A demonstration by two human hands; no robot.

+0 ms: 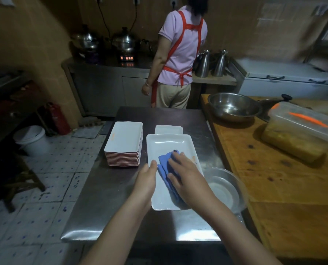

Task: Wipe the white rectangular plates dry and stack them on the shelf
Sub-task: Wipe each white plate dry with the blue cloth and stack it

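Note:
A white rectangular plate is held above the steel table. My left hand grips its left edge, thumb on the rim. My right hand presses a folded blue cloth flat onto the plate's inside with straight fingers. A small orange smear shows near the plate's right rim. To the left stands a tall stack of white rectangular plates. Behind the held plate lies another white plate, partly hidden.
A glass bowl sits at the table's right edge. On the wooden counter are a steel bowl and a lidded plastic tub. A person in a red apron stands at the far counter. A white bucket is on the floor.

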